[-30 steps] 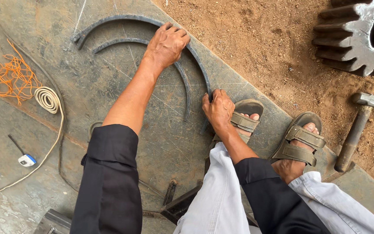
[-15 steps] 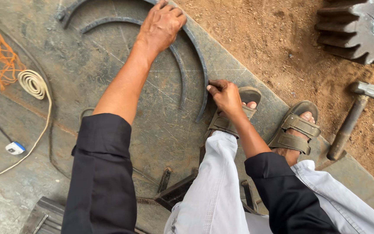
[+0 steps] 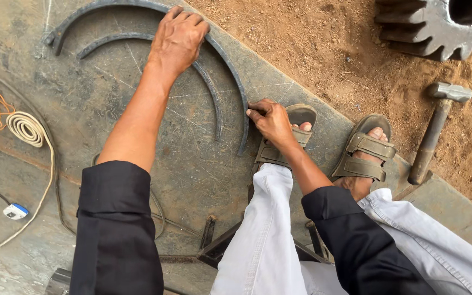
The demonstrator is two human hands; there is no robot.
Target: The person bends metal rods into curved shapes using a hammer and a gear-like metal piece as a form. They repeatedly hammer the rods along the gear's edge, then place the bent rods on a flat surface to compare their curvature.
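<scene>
The person is squatting on a big steel plate (image 3: 192, 175) that is lying on the ground, feet in brown sandals (image 3: 364, 155). The right hand (image 3: 271, 120) is pinching the near end of the big curved metal strip (image 3: 235, 82), fingers closed on it. Farther out, the left hand (image 3: 177, 38) is pressing flat and spread on the top of the same strip, just above a smaller curved strip (image 3: 208, 90). It looks like the hands are holding the big curve in place. A steady grip matters most now. A hammer (image 3: 435, 131) is lying on the dirt, and a big gear (image 3: 427, 24) is sitting beyond it.
</scene>
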